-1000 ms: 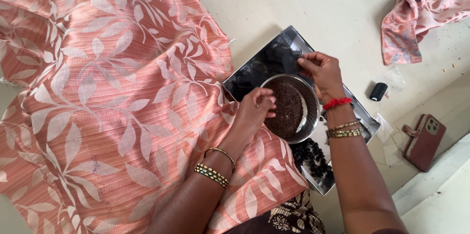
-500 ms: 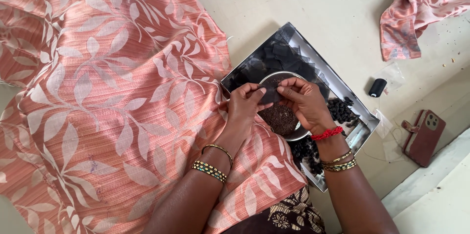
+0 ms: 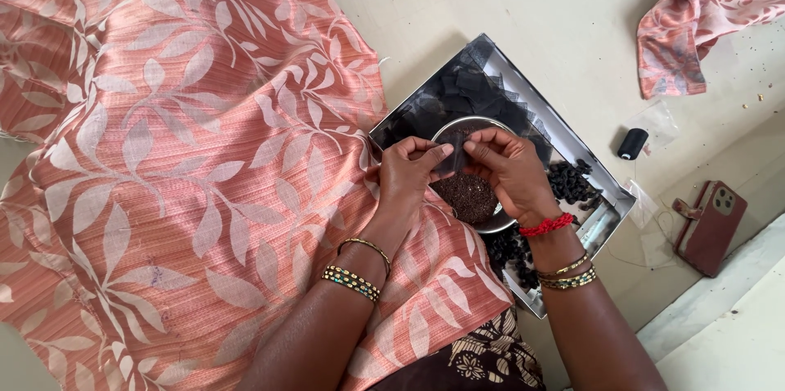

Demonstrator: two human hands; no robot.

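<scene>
My left hand [image 3: 406,181] and my right hand [image 3: 513,172] meet over a round steel bowl [image 3: 500,222] of tiny dark beads. Both pinch one small square of black net cloth [image 3: 455,159] between their fingertips. The bowl sits inside a shallow rectangular steel tray [image 3: 606,224] that also holds a pile of black net squares [image 3: 470,90] at its far end and clusters of black pieces [image 3: 572,182] near my right wrist. A large peach cloth with a pale leaf print [image 3: 180,162] covers my lap and the floor on the left.
A black thread spool [image 3: 632,144] stands on the pale floor right of the tray. A phone in a reddish-brown case [image 3: 708,226] lies further right. Another piece of peach printed cloth [image 3: 711,6] lies at the top right.
My right hand has left the bowl's rim and come over the bowl beside the left. Both hands now pinch a black net square together above the beads.
</scene>
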